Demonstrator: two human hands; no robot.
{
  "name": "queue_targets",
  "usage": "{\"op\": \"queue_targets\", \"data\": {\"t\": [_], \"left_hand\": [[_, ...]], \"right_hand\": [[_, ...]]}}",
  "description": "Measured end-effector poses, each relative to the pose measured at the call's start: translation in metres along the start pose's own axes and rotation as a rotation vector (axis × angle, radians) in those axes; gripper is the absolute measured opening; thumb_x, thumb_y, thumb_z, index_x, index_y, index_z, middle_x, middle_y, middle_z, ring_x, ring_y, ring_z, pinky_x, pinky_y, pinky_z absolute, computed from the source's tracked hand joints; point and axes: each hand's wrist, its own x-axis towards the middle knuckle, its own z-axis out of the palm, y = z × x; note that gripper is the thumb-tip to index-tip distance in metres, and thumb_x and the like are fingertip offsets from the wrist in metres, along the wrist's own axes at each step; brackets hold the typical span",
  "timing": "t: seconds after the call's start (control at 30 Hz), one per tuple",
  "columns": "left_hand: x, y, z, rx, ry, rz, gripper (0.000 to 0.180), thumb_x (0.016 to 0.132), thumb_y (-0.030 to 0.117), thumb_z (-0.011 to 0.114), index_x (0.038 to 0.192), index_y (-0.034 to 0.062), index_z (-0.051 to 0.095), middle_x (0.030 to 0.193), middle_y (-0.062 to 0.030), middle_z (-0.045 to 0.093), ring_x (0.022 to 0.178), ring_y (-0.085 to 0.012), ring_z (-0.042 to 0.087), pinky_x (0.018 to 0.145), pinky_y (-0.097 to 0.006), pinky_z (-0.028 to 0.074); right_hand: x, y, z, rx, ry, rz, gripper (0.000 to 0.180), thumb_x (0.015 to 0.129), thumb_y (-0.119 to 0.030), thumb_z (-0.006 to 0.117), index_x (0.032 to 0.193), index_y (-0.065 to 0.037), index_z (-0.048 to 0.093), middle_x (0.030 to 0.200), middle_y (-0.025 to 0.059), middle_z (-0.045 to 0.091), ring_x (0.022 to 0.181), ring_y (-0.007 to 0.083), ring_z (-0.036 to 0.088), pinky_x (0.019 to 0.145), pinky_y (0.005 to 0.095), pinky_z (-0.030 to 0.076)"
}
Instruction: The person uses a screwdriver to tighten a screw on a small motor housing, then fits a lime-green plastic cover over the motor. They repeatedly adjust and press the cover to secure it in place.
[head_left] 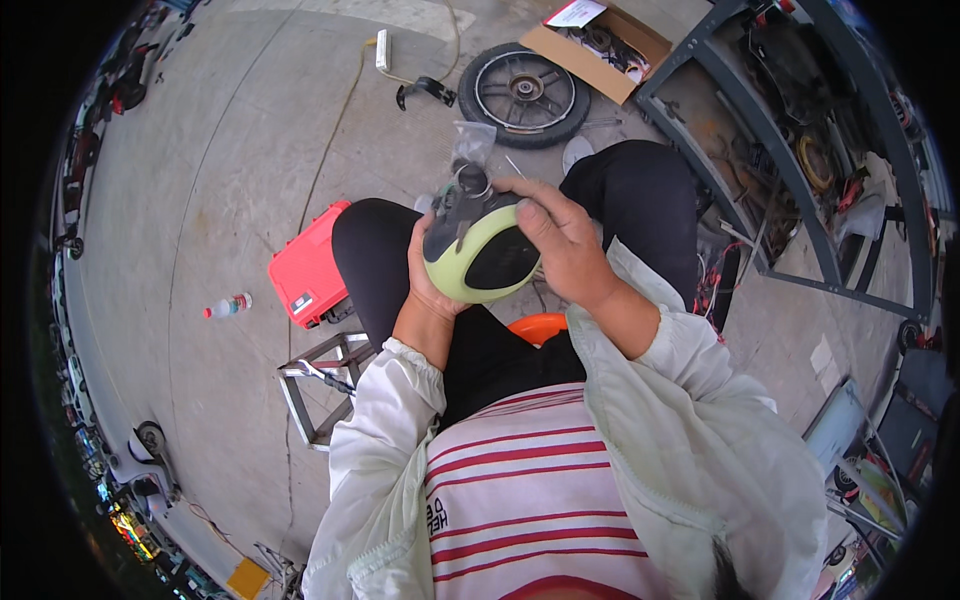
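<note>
Above my lap, a rounded lime-green and black housing (482, 282) is held between both hands; its exact kind is not clear. My left hand (428, 285) cups its left side from below, most of the fingers hidden behind it. My right hand (562, 236) grips the upper right, thumb on the dark face and fingers over the top edge. A black ring-shaped part (472, 180) sits at the housing's top, near my right fingertips. Behind it shows a clear plastic bag (474, 142).
Ahead on the concrete lie a spoked wheel with tyre (525, 92), an open cardboard box (612, 45) and a white power strip (383, 50). Left are a red toolbox (310, 265), a bottle (228, 306) and a metal frame stool (325, 385). A grey metal rack (740, 120) stands right.
</note>
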Motion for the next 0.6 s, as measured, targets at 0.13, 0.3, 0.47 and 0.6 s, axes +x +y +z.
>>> {"op": "queue_targets", "data": {"t": [0.13, 0.3, 0.47, 0.6], "left_hand": [[0.006, 0.003, -0.005, 0.057, 0.155, -0.018, 0.06, 0.105, 0.049, 0.034, 0.138, 0.003, 0.056, 0.134, -0.019, 0.064, 0.12, -0.0372, 0.063, 0.105, -0.052, 0.05], [0.018, -0.003, -0.005, 0.361, 0.328, 0.02, 0.069, 0.105, 0.058, 0.03, 0.141, 0.0045, 0.054, 0.14, -0.0158, 0.06, 0.127, -0.0343, 0.058, 0.108, -0.05, 0.045], [0.019, -0.01, -0.004, 0.609, 0.459, 0.045, 0.077, 0.102, 0.069, 0.031, 0.142, 0.0061, 0.053, 0.141, -0.0144, 0.059, 0.131, -0.0308, 0.055, 0.111, -0.049, 0.041], [0.027, -0.01, -0.014, 0.639, 0.454, 0.129, 0.074, 0.103, 0.065, 0.038, 0.138, 0.0018, 0.055, 0.136, -0.0176, 0.061, 0.126, -0.0307, 0.059, 0.107, -0.047, 0.046]], "right_hand": [[-0.004, 0.028, -0.018, 0.246, 0.053, 0.154, 0.044, 0.108, -0.033, 0.053, 0.139, -0.001, 0.055, 0.119, 0.0052, 0.065, 0.11, 0.0103, 0.057, 0.097, 0.0263, 0.046], [-0.01, 0.072, -0.041, 0.381, 0.189, 0.276, 0.048, 0.108, -0.038, 0.051, 0.133, 0.003, 0.057, 0.118, 0.0074, 0.067, 0.109, 0.0147, 0.062, 0.099, 0.0299, 0.048], [-0.008, 0.077, -0.051, 0.747, 0.15, 0.534, 0.056, 0.107, -0.051, 0.046, 0.126, -0.001, 0.063, 0.121, 0.0099, 0.07, 0.113, 0.0223, 0.067, 0.1, 0.0367, 0.051], [-0.003, 0.091, -0.049, 0.795, 0.245, 0.628, 0.056, 0.105, -0.052, 0.049, 0.121, 0.0, 0.064, 0.116, 0.0105, 0.071, 0.106, 0.023, 0.069, 0.095, 0.0388, 0.055]]}}
